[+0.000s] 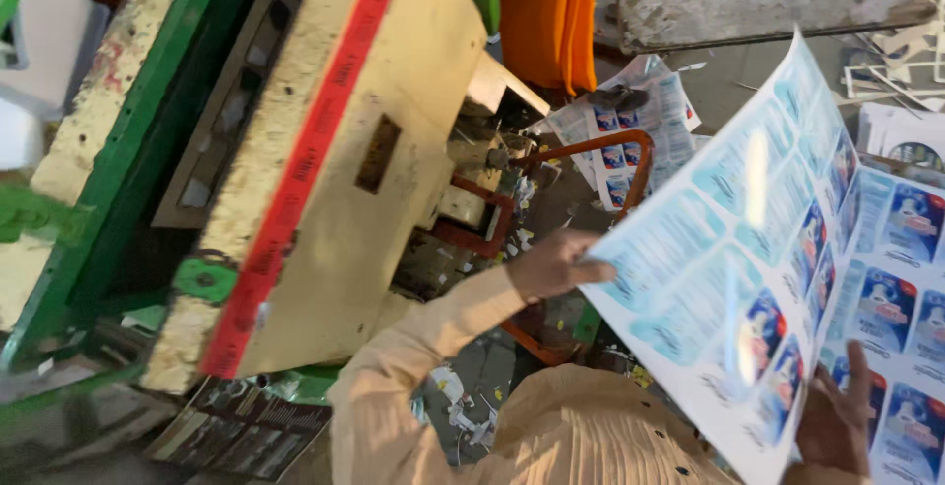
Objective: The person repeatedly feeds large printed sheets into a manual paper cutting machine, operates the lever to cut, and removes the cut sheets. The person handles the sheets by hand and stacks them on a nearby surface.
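I hold a large glossy printed sheet [728,249], pale blue with rows of small blue-and-white label panels, tilted up in front of me. My left hand [551,263] grips its left edge, thumb on top. At the lower right, my right hand [835,418] holds the sheet's bottom edge with fingers spread against it. A peach-coloured sleeve [423,377] runs up to the left hand. Just left of the sheet stands a press with a cream platen [364,150] and a red strip [305,170].
The press has a green frame [128,150] and an orange-red guard bar [600,145] near my left hand. A stack of similar printed sheets [911,288] lies at right. Cut scraps [630,126] litter the floor. Orange cloth [546,12] hangs behind. Dark printed sheets [246,426] lie at lower left.
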